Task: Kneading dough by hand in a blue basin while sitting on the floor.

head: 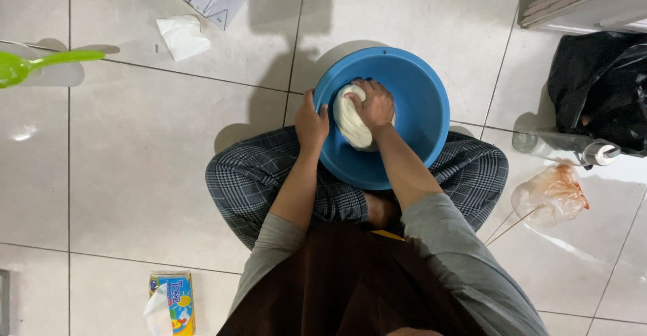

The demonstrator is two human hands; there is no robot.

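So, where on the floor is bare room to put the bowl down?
Bare tiles lie left of the knee, between the green spoon and tissue pack. The right is crowded: bottle, plastic bag, black bag.

**Hands on dough in a blue bowl**

Seated on the pale tiled floor (135, 161), a person presses the right hand (373, 105) onto a white lump of dough (352, 126) inside a round blue plastic bowl (418, 107). The left hand (311, 121) grips the bowl's left rim. A clear bottle (563, 147) lies to the right.
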